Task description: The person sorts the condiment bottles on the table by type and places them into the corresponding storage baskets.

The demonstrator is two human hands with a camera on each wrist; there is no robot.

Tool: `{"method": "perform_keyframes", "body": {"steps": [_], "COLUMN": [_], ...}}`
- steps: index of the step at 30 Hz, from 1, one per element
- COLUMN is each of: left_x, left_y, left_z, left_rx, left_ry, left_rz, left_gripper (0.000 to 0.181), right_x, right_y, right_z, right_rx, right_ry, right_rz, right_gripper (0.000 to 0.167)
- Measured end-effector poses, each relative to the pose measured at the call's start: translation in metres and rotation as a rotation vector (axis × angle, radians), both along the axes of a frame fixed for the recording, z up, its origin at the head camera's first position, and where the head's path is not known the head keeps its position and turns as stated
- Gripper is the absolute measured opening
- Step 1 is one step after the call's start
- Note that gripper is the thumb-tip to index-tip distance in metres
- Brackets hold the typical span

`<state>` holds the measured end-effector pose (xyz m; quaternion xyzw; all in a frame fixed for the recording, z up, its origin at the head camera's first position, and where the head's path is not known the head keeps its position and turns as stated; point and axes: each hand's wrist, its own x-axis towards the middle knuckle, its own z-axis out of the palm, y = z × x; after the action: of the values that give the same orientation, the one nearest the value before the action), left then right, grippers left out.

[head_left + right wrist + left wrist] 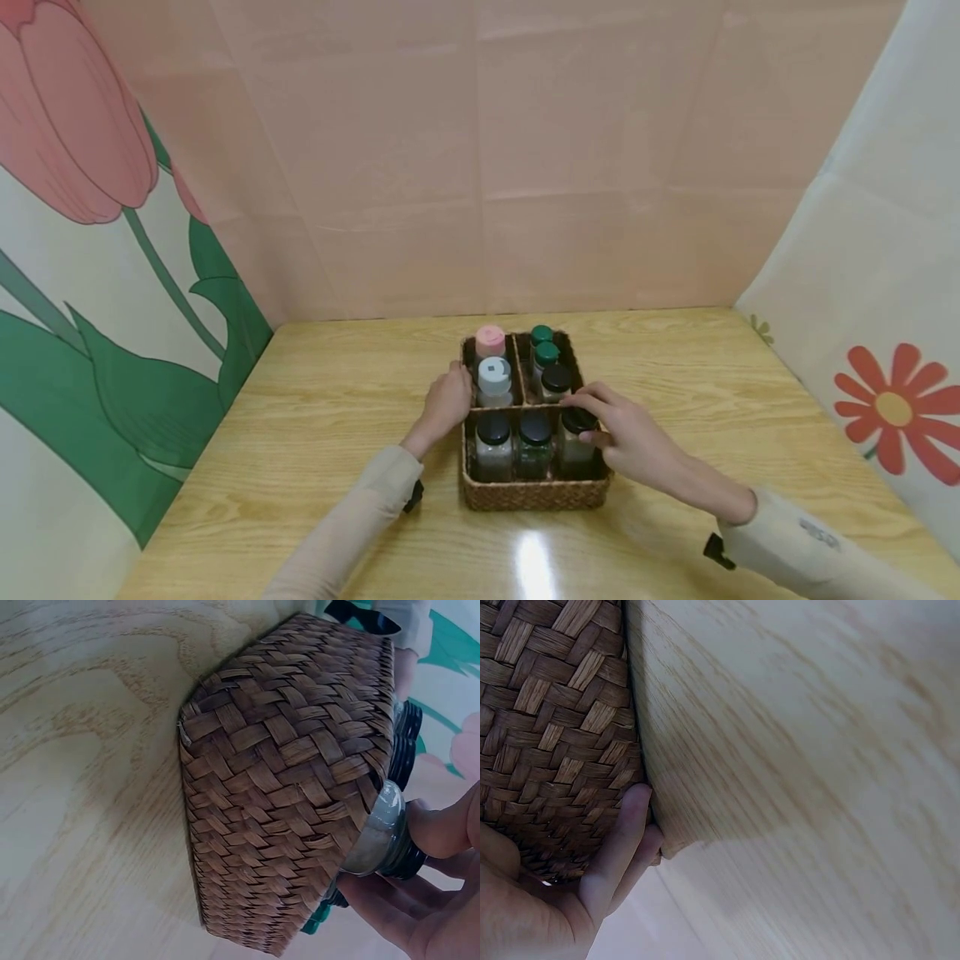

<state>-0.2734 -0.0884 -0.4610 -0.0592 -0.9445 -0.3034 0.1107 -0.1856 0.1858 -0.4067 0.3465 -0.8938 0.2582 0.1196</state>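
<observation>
A woven brown basket (536, 497) with dividers stands on the table, holding several jars and bottles. My left hand (447, 398) holds the basket's left side; in the left wrist view its fingers (615, 859) lie along the outer wall, with the thumb mostly hidden. At the front right compartment, my right hand (626, 437) grips a black-lidded jar (576, 450). Thumb and fingers pinch its lid in the right wrist view, where the clear jar body (375, 832) shows above the rim. Beside it stand a jar of green contents (534, 458) and a jar of pale contents (494, 458).
A pink-capped bottle (491, 342) and a white-capped bottle (494, 377) occupy the back left compartment. Two green-capped jars (546, 354) and a black-lidded jar (557, 379) stand back right. The wooden table (337, 375) meets a pink backdrop (480, 208) behind.
</observation>
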Motion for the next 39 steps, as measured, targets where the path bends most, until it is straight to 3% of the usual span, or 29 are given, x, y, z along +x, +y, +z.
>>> {"method": "perform_keyframes", "body": {"steps": [13, 29, 39], "left_x": [0.0042, 0.0073, 0.0046], "left_y": [0.0014, -0.0002, -0.0012], "left_z": [0.0019, 0.0047, 0.0032], "left_rx": [0.000, 0.008, 0.010], "left_ry": [0.018, 0.007, -0.003], "left_rz": [-0.007, 0.005, 0.001], "left_gripper": [0.025, 0.026, 0.026], "right_x": [0.0032, 0.0038, 0.0033], "right_y": [-0.0031, -0.0071, -0.0076], "right_z": [-0.0065, -0.0007, 0.0016], "right_rx": [0.049, 0.097, 0.113], "right_ry": [-0.077, -0.136, -0.132], "right_rz": [-0.052, 0.003, 0.027], "right_gripper": [0.046, 0.061, 0.056]}}
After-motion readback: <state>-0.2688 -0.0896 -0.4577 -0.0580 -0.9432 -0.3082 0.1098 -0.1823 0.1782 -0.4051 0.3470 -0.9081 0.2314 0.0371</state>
